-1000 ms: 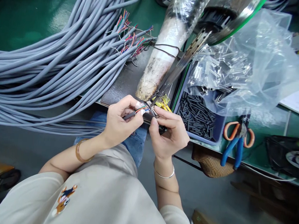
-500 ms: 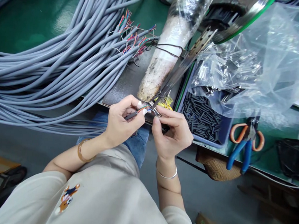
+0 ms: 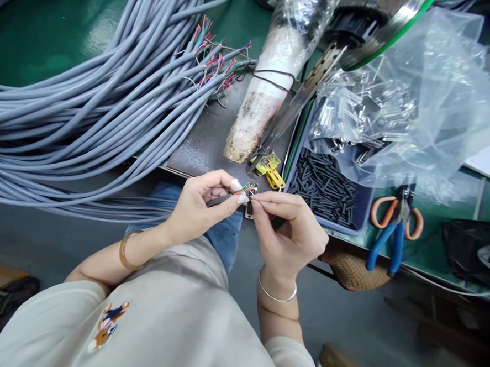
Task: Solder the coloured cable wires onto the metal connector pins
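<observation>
My left hand (image 3: 200, 205) is closed in a pinch on the end of a grey cable, most of which its fingers hide. Thin coloured wires (image 3: 242, 190), green and orange among them, fan out past its white-tipped fingers. Just beyond, a small metal-edged multi-pin connector (image 3: 250, 210) hangs at the fingertips, partly covered by both hands. My right hand (image 3: 292, 230) pinches a thin wire beside the connector, with thumb and forefinger pressed together. Right above the hands, the tip of a dark metal strip (image 3: 252, 166) points down beside a scorched white wrapped rod (image 3: 253, 117).
A large bundle of grey cables (image 3: 87, 107) with stripped ends covers the left. To the right stand a blue tray (image 3: 363, 210) of short black tubes (image 3: 323, 183) and a plastic bag (image 3: 436, 106) of metal parts. Pliers (image 3: 395, 226) and a yellow cutter (image 3: 274, 177) lie near the bench edge.
Both hands have come slightly down, away from the metal strip's tip. My right hand has shifted from the connector's side to pinching a wire, and the connector now hangs more upright.
</observation>
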Available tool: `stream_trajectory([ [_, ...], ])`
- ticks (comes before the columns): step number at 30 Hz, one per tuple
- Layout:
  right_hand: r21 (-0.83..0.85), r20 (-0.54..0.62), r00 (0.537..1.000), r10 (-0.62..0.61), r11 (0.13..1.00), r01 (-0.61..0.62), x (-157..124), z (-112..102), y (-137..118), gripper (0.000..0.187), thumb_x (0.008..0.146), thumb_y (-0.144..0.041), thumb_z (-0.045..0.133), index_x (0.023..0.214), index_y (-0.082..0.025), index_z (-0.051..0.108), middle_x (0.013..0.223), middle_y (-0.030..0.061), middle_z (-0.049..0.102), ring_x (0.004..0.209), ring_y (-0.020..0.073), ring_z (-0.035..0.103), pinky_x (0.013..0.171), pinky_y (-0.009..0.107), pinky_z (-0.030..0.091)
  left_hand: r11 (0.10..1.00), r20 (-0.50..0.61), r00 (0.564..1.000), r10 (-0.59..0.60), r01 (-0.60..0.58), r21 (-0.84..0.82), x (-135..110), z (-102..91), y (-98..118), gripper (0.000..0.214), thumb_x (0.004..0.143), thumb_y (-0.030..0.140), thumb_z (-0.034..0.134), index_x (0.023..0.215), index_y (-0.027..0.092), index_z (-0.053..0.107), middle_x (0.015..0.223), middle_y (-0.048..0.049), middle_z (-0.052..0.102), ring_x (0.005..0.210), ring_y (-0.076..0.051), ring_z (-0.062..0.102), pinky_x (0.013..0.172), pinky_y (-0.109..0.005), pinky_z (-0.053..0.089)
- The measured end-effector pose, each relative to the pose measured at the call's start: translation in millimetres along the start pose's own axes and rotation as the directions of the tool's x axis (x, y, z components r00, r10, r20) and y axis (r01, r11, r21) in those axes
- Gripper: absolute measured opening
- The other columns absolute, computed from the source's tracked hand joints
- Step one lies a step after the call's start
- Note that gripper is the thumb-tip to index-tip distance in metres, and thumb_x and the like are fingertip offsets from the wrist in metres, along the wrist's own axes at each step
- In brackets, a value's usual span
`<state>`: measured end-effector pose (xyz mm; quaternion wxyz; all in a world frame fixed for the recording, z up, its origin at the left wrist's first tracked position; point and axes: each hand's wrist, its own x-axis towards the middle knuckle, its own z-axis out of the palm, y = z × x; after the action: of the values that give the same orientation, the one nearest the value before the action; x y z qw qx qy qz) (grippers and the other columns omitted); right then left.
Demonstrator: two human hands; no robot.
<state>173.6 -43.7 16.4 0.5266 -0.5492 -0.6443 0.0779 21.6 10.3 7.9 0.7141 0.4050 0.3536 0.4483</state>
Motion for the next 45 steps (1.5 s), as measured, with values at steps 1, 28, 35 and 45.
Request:
stream_trajectory([
  [1, 0.007, -0.052, 0.999, 0.012, 1.000, -0.012, -0.9, 0.3, 1.8, 0.022, 0.084, -0.005, 0.077, 0.092, -0.024, 0.070, 0.089, -0.0028, 0.078, 0.077, 0.0135, 0.075, 0.063, 0.025, 0.060, 1.000, -0.007, 1.000, -0.001, 0.001, -0.007, -0.3, -0.2, 0.9, 0.031, 0.065, 0.021, 0.096, 0.078, 0.015, 0.069, 0.073, 0.0013, 0.070, 0.062, -0.006, 0.063, 0.062, -0.014, 0.055],
  [28, -0.070, -0.206, 0.978, -0.012, 0.998, -0.002, -20.2, 8.6, 8.0, 0.015, 0.089, -0.012, 0.074, 0.097, -0.023, 0.068, 0.098, 0.0006, 0.076, 0.088, 0.0179, 0.077, 0.074, 0.034, 0.065, 0.996, 0.001, 0.999, -0.035, 0.035, -0.078, 1.0, -6.5, -1.7, 0.032, 0.071, 0.027, 0.092, 0.076, 0.016, 0.063, 0.062, 0.0048, 0.064, 0.042, -0.001, 0.042, 0.038, -0.012, 0.032],
  [35, -0.200, -0.093, 0.991, -0.092, 0.977, 0.072, -25.4, 18.4, 10.5, 0.022, 0.088, -0.008, 0.074, 0.102, -0.024, 0.067, 0.109, 0.0031, 0.081, 0.095, 0.0166, 0.078, 0.081, 0.030, 0.066, 0.998, -0.042, 0.997, 0.060, -0.060, 0.004, 2.7, -3.6, -3.9, 0.022, 0.077, 0.023, 0.084, 0.077, 0.016, 0.063, 0.074, 0.0018, 0.069, 0.053, -0.003, 0.053, 0.051, -0.014, 0.045],
  [45, -0.163, -0.106, 0.989, -0.101, 0.983, 0.082, -11.6, 22.9, 15.2, 0.018, 0.089, -0.009, 0.073, 0.095, -0.023, 0.063, 0.110, 0.0043, 0.081, 0.091, 0.0174, 0.079, 0.079, 0.032, 0.066, 0.977, -0.099, 0.981, 0.166, -0.150, 0.150, 10.1, 0.3, -0.6, 0.017, 0.077, 0.017, 0.080, 0.076, 0.017, 0.063, 0.071, 0.0025, 0.065, 0.056, -0.004, 0.054, 0.052, -0.015, 0.043],
])
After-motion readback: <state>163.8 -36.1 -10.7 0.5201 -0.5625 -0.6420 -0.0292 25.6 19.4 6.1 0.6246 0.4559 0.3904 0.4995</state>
